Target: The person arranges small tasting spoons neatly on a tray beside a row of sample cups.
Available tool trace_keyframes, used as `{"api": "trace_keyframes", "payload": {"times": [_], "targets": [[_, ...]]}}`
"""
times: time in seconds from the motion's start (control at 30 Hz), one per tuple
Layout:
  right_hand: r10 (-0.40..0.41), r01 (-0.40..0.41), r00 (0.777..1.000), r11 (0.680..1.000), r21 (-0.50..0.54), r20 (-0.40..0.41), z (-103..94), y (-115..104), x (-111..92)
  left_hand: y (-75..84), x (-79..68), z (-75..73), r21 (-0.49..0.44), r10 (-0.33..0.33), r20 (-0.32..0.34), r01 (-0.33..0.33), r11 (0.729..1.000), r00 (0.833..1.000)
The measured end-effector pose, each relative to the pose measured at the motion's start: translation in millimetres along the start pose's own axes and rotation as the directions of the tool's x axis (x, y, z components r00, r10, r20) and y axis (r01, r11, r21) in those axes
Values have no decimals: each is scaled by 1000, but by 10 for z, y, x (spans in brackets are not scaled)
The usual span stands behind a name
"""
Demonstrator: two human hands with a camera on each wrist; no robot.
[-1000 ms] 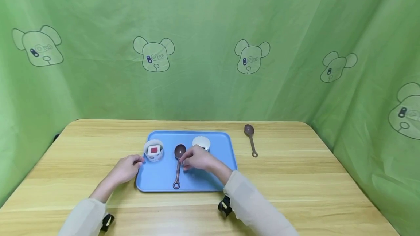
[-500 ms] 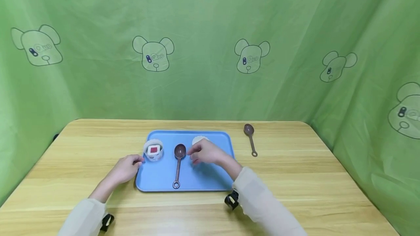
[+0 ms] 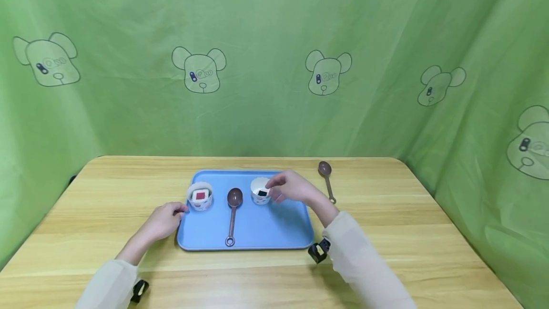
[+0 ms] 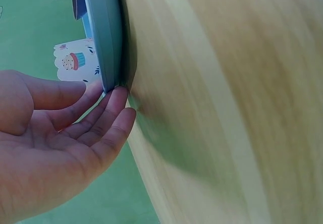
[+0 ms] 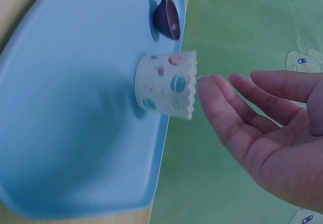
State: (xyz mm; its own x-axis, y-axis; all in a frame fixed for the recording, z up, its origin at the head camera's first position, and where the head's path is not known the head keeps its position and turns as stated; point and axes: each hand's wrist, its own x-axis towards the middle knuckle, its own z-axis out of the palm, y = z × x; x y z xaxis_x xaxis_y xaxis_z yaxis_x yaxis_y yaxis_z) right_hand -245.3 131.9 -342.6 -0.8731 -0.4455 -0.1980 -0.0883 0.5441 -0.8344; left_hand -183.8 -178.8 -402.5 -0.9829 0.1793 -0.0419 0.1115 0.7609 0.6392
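My left hand point(image 3: 164, 221) rests at the left edge of a blue tray point(image 3: 253, 237). In the left wrist view its fingertips point(image 4: 119, 95) touch the tray's side, with the thumb apart from it. Beside it, a patterned paper cup point(image 3: 200, 205) holds a white block with a red square point(image 3: 200, 196). My right hand point(image 3: 293, 187) hovers over the tray at the right-hand paper cup point(image 5: 164, 82), its fingers loosely bent and holding nothing. Inside that cup lies a white piece with a black square point(image 3: 262, 193). Between the cups lies a brown spoon point(image 3: 234, 198) with a ringed handle.
A second brown spoon point(image 3: 324, 169) lies on the wooden table point(image 3: 399, 218), beyond the tray's right side. A green curtain point(image 3: 266, 123) printed with bear heads hangs behind the table and along its sides.
My right hand has moved from the spoon on the tray to the right and away from me, over the right-hand cup, uncovering its contents. The left hand has stayed in place.
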Motion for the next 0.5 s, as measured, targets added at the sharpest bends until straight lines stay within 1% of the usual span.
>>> {"api": "trace_keyframes", "payload": {"times": [0.2,0.5], "targets": [[25,-26,1000,999,-37,-16,-91,42,-27,3,-3,-1,6,8,-5,-7,1000,1000],[33,-34,999,998,-48,-38,-211,141,-45,1,-4,-2,4,1,-6,-1,1000,1000]]}}
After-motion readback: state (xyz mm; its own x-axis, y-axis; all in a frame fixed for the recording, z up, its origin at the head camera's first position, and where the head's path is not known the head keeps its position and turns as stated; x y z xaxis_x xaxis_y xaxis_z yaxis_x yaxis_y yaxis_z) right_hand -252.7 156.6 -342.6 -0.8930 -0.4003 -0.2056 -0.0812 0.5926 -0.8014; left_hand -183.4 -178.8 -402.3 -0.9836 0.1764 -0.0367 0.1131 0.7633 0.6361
